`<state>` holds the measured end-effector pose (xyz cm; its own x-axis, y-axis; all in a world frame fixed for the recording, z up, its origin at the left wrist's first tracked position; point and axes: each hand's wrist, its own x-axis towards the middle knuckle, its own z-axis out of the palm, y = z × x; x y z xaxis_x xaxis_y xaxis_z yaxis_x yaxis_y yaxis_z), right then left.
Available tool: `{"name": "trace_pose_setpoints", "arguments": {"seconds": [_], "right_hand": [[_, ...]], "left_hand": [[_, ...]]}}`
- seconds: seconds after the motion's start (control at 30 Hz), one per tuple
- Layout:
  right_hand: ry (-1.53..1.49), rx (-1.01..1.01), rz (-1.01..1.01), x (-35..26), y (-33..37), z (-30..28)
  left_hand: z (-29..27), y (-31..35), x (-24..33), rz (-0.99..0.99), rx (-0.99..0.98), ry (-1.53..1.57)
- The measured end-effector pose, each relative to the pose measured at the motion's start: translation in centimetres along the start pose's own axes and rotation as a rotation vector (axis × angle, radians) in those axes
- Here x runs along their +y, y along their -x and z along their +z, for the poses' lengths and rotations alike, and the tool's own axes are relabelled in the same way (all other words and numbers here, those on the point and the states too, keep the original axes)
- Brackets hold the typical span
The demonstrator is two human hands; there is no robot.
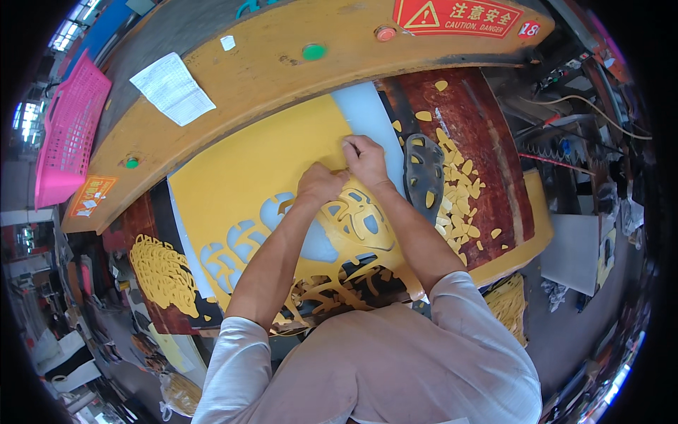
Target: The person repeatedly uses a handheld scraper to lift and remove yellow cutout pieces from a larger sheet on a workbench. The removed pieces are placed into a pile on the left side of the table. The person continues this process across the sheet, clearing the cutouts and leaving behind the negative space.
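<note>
A large yellow sheet (pixel 261 148) lies on a pale board (pixel 367 113), with cut-out openings along its near side. Between my forearms is a yellow cut-out piece (pixel 355 215) with several slots, its near end looking raised. My left hand (pixel 323 184) is closed at the far end of this piece, fingertips pinched against it. Just beyond and to the right, my right hand (pixel 366 162) is curled closed over the sheet; whatever its fingers hold is hidden. A dark cutting die (pixel 424 173) with oblong holes rests right of my right forearm.
Small yellow offcuts (pixel 459 201) lie scattered right of the die on a red-brown surface (pixel 494 155). At left is a pile of slotted yellow pieces (pixel 162 272). A yellow machine beam (pixel 261 78) with buttons spans the far side. A pink basket (pixel 70 127) stands at far left.
</note>
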<state>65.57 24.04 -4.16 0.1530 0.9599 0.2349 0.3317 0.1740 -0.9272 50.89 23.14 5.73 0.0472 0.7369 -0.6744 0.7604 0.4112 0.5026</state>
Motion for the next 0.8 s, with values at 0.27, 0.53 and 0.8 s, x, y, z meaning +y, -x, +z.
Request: {"name": "trace_pose_setpoints", "arguments": {"seconds": [0.27, 0.53, 0.8], "right_hand": [[-0.023, -0.006, -0.019, 0.0, -1.2, -0.8], [0.037, -0.022, -0.163, 0.4, -2.3, -0.1], [0.132, -0.032, -0.225, 0.6, -1.6, 0.5]], "left_hand": [[1.8, -3.6, 0.6, -0.018, -0.186, -0.056], [9.6, 6.2, -0.3, 0.912, -0.101, -0.752], [2.7, 16.9, -5.9, 0.367, -0.08, 0.524]]}}
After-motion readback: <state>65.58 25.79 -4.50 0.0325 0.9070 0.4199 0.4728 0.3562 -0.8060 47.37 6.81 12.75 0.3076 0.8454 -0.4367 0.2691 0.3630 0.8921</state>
